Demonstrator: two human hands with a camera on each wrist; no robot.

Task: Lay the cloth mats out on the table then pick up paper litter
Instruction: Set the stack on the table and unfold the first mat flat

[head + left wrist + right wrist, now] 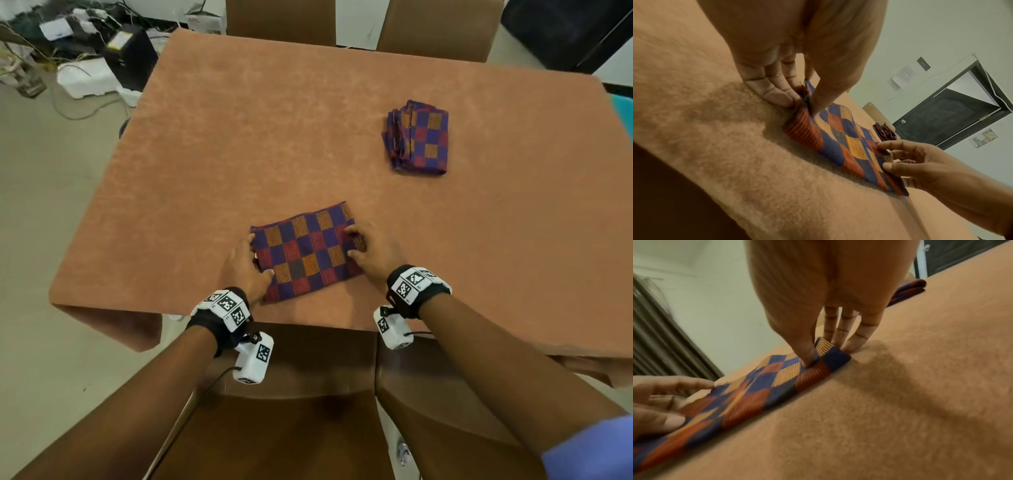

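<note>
A folded checkered cloth mat (306, 251) in blue, red and orange lies near the table's front edge. My left hand (248, 263) pinches its left edge between thumb and fingers (777, 95). My right hand (368, 251) pinches its right edge, thumb on top and fingers (854, 340) beside it. Both grips show on the mat (840, 142) in the left wrist view and on the mat (760, 386) in the right wrist view. A stack of folded mats (418, 138) of the same pattern sits farther back on the right. No paper litter shows on the table.
The table (274, 120) wears a salmon-brown cloth. Brown chairs (281, 20) stand at the far side and another chair (291, 411) is right below me. Boxes, cables and white foam (89, 77) crowd the floor at the back left.
</note>
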